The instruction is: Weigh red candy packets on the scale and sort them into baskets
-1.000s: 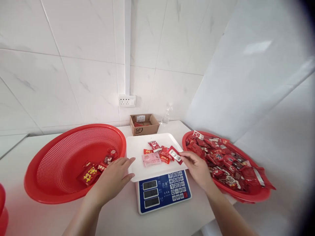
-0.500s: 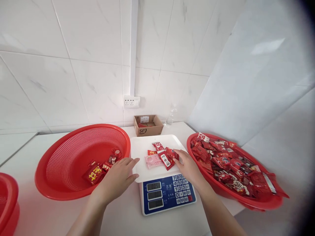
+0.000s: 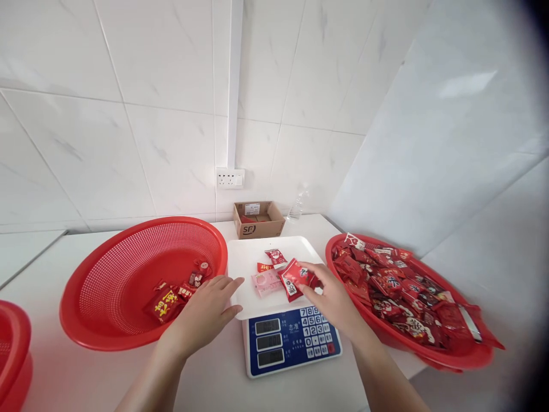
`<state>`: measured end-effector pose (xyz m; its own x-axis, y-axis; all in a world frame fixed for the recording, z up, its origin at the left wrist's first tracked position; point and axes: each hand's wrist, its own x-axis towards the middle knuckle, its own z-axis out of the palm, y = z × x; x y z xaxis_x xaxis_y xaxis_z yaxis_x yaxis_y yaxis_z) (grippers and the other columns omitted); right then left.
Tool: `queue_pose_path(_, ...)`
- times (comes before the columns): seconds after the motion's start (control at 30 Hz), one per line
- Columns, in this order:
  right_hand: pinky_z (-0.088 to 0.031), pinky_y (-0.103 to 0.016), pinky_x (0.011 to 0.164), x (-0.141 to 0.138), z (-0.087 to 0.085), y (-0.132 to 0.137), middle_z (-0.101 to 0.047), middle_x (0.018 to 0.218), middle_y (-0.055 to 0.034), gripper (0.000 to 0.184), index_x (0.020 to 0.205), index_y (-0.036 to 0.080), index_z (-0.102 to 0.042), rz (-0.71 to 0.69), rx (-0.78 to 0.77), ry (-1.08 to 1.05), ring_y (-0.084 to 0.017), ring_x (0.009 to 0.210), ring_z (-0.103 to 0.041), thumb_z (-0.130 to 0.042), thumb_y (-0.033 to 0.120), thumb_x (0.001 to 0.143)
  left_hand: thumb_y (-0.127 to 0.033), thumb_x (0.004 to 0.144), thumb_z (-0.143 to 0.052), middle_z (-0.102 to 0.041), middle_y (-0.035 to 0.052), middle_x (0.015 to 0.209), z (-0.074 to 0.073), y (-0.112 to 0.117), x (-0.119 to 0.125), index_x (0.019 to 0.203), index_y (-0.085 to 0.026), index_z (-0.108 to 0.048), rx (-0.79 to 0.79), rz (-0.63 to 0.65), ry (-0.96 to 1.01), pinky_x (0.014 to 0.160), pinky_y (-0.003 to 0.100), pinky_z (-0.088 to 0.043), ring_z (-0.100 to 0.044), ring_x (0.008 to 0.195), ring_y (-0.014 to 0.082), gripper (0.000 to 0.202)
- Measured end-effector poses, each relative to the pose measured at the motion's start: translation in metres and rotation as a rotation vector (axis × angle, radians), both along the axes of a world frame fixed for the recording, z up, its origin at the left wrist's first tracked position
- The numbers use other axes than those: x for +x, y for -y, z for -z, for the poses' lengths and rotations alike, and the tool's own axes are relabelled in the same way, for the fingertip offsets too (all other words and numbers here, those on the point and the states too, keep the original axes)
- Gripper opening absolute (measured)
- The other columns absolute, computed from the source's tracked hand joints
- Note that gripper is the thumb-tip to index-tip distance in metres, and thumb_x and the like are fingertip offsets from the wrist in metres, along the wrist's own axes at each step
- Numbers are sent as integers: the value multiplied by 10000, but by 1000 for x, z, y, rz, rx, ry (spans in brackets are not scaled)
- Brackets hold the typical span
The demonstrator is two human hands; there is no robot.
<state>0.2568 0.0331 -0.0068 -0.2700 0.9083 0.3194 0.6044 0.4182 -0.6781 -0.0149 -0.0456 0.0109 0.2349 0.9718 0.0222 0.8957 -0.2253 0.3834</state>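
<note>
Pinched between the thumb and fingers of my right hand (image 3: 332, 297) is a red snack packet (image 3: 297, 272), tilted up over the white tray (image 3: 249, 304) of a digital scale (image 3: 293, 344). Beneath it lies a red-and-white packet (image 3: 290, 290), partly covered. A pink packet (image 3: 266, 282), a small red packet (image 3: 275, 256) and an orange-red one (image 3: 263, 266) rest on the tray too. My left hand (image 3: 209, 309) holds nothing, its fingers apart at the tray's left edge. The digits on the scale's displays are too faint to read.
On the left, a red perforated basket (image 3: 107, 286) holds several packets. A red basket (image 3: 338, 247) heaped with packets stands on the right. Behind the scale are a cardboard box (image 3: 268, 230) and a clear plastic bottle (image 3: 299, 205). Part of another red basket (image 3: 17, 343) shows at far left.
My right hand has taken hold of the red packet and raised it off the pile, tilting it. My left hand has stayed almost still.
</note>
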Motion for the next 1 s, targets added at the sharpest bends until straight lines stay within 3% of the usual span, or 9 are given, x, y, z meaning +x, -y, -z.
queue_pose_path(0.13, -480, -349, 861, -9, 10, -1, -592, 1051, -38, 405, 1137, 273, -576, -37, 11, 80, -187, 963, -589, -494, 187, 750, -332, 904, -434, -536, 86, 1327, -2, 0, 1, 1366, -222, -429, -9, 2, 1, 1032, 440, -345, -432, 1267, 261, 475)
queue_pose_path(0.27, -495, -359, 819, -5, 20, -14, -584, 1077, -69, 398, 1173, 249, -549, 58, 50, -1, -210, 983, -578, -516, 269, 776, -339, 906, -432, -531, 91, 1332, -2, 1, 0, 1369, -221, -424, -11, 5, -1, 1033, 434, -342, -435, 1262, 261, 478)
queue_pose_path(0.47, -470, -382, 872, 5, 21, -20, -554, 1179, -112, 431, 1211, 209, -520, 206, 99, -97, -240, 1072, -541, -511, 356, 806, -346, 911, -421, -522, 92, 1338, -1, 0, 0, 1377, -211, -416, -22, 6, 1, 1044, 434, -329, -424, 1268, 259, 485)
queue_pose_path(0.7, -470, -390, 903, -7, 29, -18, -563, 1221, -90, 439, 1213, 222, -518, 64, -30, -178, -232, 1098, -550, -538, 377, 803, -340, 907, -435, -516, 92, 1349, 0, 0, 0, 1375, -221, -417, -20, 3, 5, 1040, 451, -333, -418, 1272, 269, 483)
queue_pose_path(1.0, -397, -431, 1004, -10, 28, -29, -526, 1272, -107, 463, 1248, 208, -478, 130, 55, -213, -232, 1177, -493, -496, 409, 830, -342, 904, -447, -528, 87, 1332, -1, 0, 1, 1373, -224, -419, -17, 5, 6, 1036, 441, -340, -428, 1263, 265, 484)
